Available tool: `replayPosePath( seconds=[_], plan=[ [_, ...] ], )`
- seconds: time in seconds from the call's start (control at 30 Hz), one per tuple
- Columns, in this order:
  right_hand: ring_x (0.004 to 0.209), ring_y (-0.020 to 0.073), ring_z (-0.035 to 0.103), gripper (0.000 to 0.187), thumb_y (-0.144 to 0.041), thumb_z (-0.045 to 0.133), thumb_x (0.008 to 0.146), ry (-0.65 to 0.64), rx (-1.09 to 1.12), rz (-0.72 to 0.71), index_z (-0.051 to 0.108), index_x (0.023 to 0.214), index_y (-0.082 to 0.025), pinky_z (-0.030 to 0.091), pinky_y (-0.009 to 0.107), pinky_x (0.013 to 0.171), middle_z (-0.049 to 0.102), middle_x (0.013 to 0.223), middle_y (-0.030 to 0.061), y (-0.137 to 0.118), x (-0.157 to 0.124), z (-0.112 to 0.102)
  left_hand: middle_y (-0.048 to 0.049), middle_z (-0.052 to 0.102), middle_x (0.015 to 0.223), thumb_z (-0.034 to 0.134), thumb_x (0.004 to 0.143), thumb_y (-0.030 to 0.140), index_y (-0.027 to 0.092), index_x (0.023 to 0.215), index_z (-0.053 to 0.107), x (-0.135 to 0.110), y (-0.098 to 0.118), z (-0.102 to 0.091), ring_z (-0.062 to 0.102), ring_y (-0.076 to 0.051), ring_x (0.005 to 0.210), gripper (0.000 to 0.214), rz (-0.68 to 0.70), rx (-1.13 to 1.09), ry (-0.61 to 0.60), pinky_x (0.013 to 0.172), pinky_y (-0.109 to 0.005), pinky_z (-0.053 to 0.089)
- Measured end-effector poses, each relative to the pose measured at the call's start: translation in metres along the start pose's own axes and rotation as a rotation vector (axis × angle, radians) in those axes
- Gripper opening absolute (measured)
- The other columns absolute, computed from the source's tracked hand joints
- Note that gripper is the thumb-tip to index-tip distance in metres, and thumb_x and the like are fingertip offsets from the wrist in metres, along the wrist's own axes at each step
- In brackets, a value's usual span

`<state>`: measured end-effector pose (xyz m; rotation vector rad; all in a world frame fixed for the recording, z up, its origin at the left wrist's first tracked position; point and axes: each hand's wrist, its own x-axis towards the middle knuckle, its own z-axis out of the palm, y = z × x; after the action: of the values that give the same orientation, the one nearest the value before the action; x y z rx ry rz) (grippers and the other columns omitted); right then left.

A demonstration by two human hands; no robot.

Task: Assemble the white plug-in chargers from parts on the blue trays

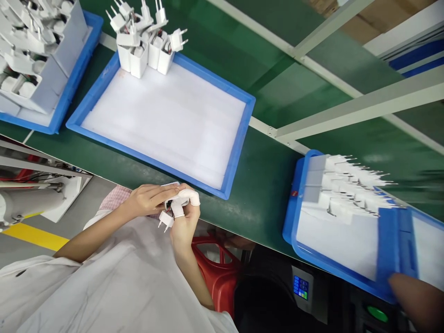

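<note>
Bright, even light is flooding the scene, apparently from above, and the white foam sheet point(163, 125) in the blue tray point(145, 159) is glowing close to glare. Only faint shadows are forming along the tray's rim. At right, the white chargers point(357, 185), the green belt point(416, 143) and a co-worker's hand point(418, 300) are smearing into motion blur, while the pale rail point(360, 106) is bowing toward the frame's edge.
</note>
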<state>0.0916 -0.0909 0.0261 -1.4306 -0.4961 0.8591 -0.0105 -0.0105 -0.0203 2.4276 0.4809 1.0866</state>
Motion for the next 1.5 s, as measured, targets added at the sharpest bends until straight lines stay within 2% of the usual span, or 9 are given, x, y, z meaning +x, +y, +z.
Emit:
replayPosePath(
  seconds=[0.23,0.43,0.7,0.93,1.13,1.23,1.3,1.4,1.5],
  plan=[
    [0.08,0.0118,0.055,0.013,-0.021,0.064,0.079,-0.034,0.181,0.13,0.061,0.091,-0.022,0.045,0.022,0.065,0.059,0.101,0.0004,-0.009,0.009,-0.006,-0.0099,0.071,0.118,0.06,0.091,0.017,0.018,0.133,0.054,0.003,-0.001,0.0,0.072,-0.016,0.091,0.042,0.009,-0.009,0.028,0.077,-0.027,0.057],
    [0.082,0.0127,0.055,0.007,-0.02,0.064,0.083,0.002,0.15,0.03,0.063,0.089,-0.023,0.045,0.025,0.071,0.06,0.098,-0.0001,-0.002,0.01,-0.008,-0.0102,0.072,0.115,0.06,0.092,0.018,0.017,0.133,0.053,0.007,0.001,-0.002,0.073,-0.017,0.09,0.041,0.029,-0.004,0.018,0.073,-0.027,0.057],
    [0.086,0.0142,0.058,0.009,-0.019,0.062,0.077,-0.002,0.24,0.098,0.063,0.086,-0.022,0.046,0.025,0.072,0.062,0.096,-0.0003,-0.008,0.012,-0.008,-0.0115,0.071,0.118,0.06,0.091,0.016,0.016,0.131,0.055,0.006,0.0,-0.002,0.072,-0.017,0.096,0.04,0.04,0.002,0.019,0.078,-0.027,0.057],
    [0.084,0.0135,0.058,0.007,-0.019,0.058,0.079,0.047,0.179,0.016,0.06,0.086,-0.021,0.048,0.026,0.073,0.061,0.094,0.0001,-0.003,0.012,-0.004,-0.0105,0.071,0.117,0.058,0.091,0.015,0.018,0.134,0.052,0.006,0.0,-0.003,0.072,-0.017,0.095,0.043,0.025,-0.003,0.021,0.077,-0.028,0.058],
    [0.085,0.0134,0.059,0.008,-0.016,0.057,0.08,0.026,0.158,-0.027,0.057,0.086,-0.022,0.048,0.027,0.077,0.062,0.092,-0.0007,-0.001,0.014,-0.008,-0.0113,0.07,0.119,0.058,0.091,0.015,0.019,0.135,0.051,0.008,0.001,-0.005,0.072,-0.018,0.097,0.045,0.032,-0.049,-0.012,0.078,-0.029,0.059],
    [0.094,0.018,0.062,0.018,-0.027,0.061,0.084,-0.044,0.164,0.058,0.057,0.1,-0.022,0.05,0.03,0.075,0.063,0.108,0.0044,-0.001,0.015,-0.015,-0.01,0.072,0.114,0.06,0.088,0.012,0.017,0.128,0.057,0.014,0.004,-0.005,0.071,-0.019,0.099,0.04,-0.093,-0.13,0.017,0.082,-0.029,0.058],
    [0.092,0.0185,0.063,0.027,-0.034,0.059,0.088,-0.068,0.114,0.033,0.057,0.112,-0.022,0.05,0.033,0.075,0.062,0.119,0.0081,0.001,0.014,-0.021,-0.0106,0.072,0.109,0.067,0.086,0.019,0.015,0.12,0.061,0.02,0.006,-0.007,0.071,-0.02,0.095,0.035,-0.232,-0.205,-0.006,0.079,-0.028,0.057],
    [0.078,0.0146,0.058,0.019,-0.031,0.052,0.095,0.024,-0.078,-0.195,0.064,0.107,-0.021,0.047,0.033,0.076,0.064,0.112,0.0069,0.006,0.011,-0.033,-0.0075,0.071,0.099,0.071,0.084,0.024,0.015,0.113,0.064,0.029,0.005,-0.013,0.067,-0.015,0.078,0.03,-0.422,-0.324,-0.117,0.067,-0.023,0.052],
    [0.072,0.0145,0.056,0.021,-0.025,0.044,0.099,0.13,-0.156,-0.387,0.062,0.09,-0.02,0.045,0.031,0.07,0.064,0.088,0.0034,0.01,0.008,-0.046,-0.0047,0.068,0.091,0.066,0.085,0.018,0.015,0.113,0.066,0.036,0.001,-0.021,0.056,-0.011,0.065,0.027,-0.479,-0.406,-0.271,0.058,-0.021,0.045]
  ],
)
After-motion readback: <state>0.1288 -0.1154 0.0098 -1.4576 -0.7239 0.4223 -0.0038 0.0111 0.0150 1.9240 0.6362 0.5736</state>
